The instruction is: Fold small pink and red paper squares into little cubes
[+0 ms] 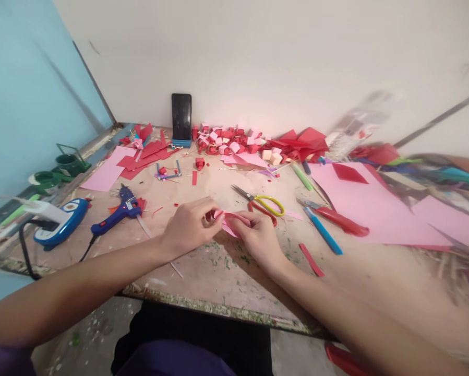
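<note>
Between my two hands is a small piece of pink paper (pixel 231 223), partly folded or curled and held above the table. My left hand (pixel 193 225) pinches its left end between thumb and fingertips. The thumb and fingers of my right hand (pixel 260 237) close on its right side and cover part of it. Just beyond my right hand lie scissors (pixel 269 204) with yellow and red handles, blades spread a little. A blue pen (pixel 323 231) and a red-handled craft knife (pixel 341 220) rest to the right, near a red paper strip (pixel 311 260).
A blue glue gun (pixel 117 211) and a blue-and-white power strip (pixel 62 224) with cords lie left. Against the wall stand a phone (pixel 181 117) and a heap of folded red and pink paper pieces (pixel 234 140). Large pink sheets (pixel 383 214) spread over the right side.
</note>
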Demonstrator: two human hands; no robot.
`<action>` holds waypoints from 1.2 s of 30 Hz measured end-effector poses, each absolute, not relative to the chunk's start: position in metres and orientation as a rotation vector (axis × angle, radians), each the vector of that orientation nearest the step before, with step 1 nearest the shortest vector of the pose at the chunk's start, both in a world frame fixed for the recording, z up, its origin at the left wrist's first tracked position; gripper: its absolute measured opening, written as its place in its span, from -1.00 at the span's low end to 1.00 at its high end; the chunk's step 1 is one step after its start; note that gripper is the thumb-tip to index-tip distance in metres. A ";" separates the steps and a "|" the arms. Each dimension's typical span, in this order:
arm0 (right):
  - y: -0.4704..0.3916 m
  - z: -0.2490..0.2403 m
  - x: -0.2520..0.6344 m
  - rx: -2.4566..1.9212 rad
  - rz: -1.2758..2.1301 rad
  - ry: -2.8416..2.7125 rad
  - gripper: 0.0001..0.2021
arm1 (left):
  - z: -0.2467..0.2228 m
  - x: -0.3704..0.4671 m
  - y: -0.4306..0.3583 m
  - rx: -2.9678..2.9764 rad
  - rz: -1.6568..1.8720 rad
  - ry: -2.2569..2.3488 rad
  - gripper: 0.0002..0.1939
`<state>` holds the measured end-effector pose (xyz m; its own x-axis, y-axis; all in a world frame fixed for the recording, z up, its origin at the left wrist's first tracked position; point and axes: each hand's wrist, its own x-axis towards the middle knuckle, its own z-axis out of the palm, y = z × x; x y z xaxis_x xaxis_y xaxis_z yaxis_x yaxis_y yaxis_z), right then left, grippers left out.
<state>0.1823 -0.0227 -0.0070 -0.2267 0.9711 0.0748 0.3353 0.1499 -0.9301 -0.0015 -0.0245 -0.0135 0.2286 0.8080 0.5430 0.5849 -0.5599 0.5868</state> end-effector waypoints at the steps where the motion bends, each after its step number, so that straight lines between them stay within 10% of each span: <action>1: -0.023 -0.006 0.182 -1.271 1.079 -1.697 -0.72 | -0.013 -0.002 -0.025 2.239 1.251 1.311 -0.84; 36: -0.024 -0.003 0.179 -1.273 1.093 -1.724 -0.76 | -0.014 -0.001 -0.026 2.282 1.230 1.271 -0.84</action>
<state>0.1791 -0.0244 -0.0034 -0.2539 0.9652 0.0625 0.3556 0.1532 -0.9220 -0.0013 -0.0259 -0.0143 0.2613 0.7920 0.5517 0.5775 -0.5863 0.5681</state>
